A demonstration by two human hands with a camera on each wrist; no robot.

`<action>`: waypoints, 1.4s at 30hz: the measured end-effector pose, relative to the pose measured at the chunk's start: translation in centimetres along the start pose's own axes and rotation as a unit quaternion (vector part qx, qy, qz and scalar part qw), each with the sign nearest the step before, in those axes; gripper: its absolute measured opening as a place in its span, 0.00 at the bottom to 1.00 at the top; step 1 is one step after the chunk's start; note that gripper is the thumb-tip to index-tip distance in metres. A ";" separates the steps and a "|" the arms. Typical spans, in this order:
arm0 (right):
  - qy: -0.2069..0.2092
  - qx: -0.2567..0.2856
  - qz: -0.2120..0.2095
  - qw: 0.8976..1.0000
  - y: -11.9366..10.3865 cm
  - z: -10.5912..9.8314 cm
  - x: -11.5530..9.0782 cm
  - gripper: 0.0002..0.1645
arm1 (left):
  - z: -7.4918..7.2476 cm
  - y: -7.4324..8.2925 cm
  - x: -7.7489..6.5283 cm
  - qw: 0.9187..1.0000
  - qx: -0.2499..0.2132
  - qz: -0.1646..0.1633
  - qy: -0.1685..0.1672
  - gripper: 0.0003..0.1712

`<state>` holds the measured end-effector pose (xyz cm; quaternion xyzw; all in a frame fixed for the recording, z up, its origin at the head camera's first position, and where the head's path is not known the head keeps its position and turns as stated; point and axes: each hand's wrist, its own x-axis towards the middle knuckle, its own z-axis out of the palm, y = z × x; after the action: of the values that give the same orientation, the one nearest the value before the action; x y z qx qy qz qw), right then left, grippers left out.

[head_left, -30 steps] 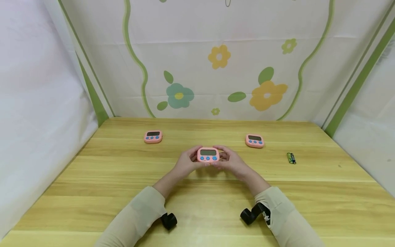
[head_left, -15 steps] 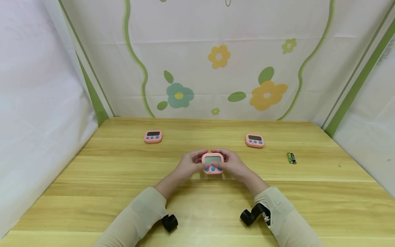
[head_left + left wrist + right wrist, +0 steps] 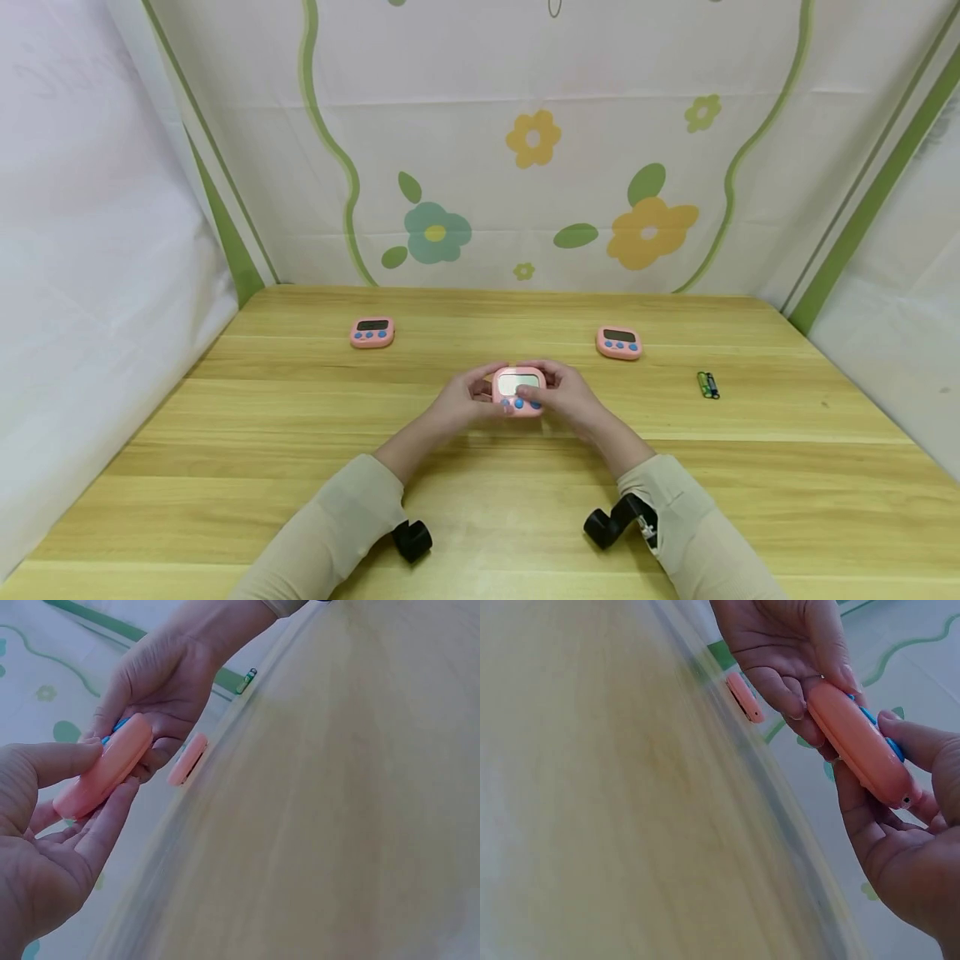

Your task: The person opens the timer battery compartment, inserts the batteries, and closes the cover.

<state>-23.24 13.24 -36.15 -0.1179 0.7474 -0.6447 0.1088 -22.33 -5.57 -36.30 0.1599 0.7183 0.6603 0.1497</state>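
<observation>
Both hands hold a pink digital timer (image 3: 508, 384) with a grey screen and blue buttons, above the middle of the table. My left hand (image 3: 456, 402) grips its left side, thumb on the front near the left button and fingers behind. On the other side, my right hand (image 3: 573, 398) grips it with the thumb over the lower right of the screen, beside the buttons. The left wrist view shows the timer (image 3: 112, 769) edge-on between the hands. Seen from the right wrist, the timer's (image 3: 855, 739) pink casing faces the camera, with fingers curled beneath.
Two similar pink timers lie farther back on the wooden table (image 3: 225, 467), one timer (image 3: 372, 332) at the left and another timer (image 3: 618, 342) at the right. A pair of small batteries (image 3: 708, 385) lies at the right. A flowered curtain (image 3: 480, 167) stands behind.
The held timer has shifted slightly right and nearer, and its face has tilted, brightening the screen. Both thumbs have moved from its lower edge onto the front. The other timers and batteries stay put.
</observation>
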 end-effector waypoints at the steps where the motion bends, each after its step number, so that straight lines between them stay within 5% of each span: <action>1: -0.003 0.004 0.000 1.000 0.0 0.0 0.0 0.29 | 0.0 -0.1 0.1 1.000 -0.012 -0.006 0.005 0.37; 9: -0.057 0.038 -0.005 0.998 -0.1 -0.2 0.0 0.39 | -0.3 -0.4 0.5 0.994 -0.086 -0.041 0.045 0.34; 20: -0.099 0.054 -0.021 0.993 -0.3 -0.3 -0.2 0.45 | -0.3 0.1 0.2 0.993 -0.107 -0.041 0.043 0.35; 31: -0.057 0.064 -0.031 0.996 -0.2 -0.3 -0.1 0.41 | -0.5 -0.3 0.3 0.997 -0.075 0.014 -0.002 0.43; 42: -0.005 -0.005 -0.028 1.000 -0.1 -0.4 -0.2 0.31 | -0.5 -0.1 0.1 0.998 -0.062 0.016 0.018 0.40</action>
<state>-23.17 13.66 -36.00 -0.1427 0.7467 -0.6428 0.0938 -22.63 -6.00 -36.35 0.1501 0.6762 0.7083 0.1362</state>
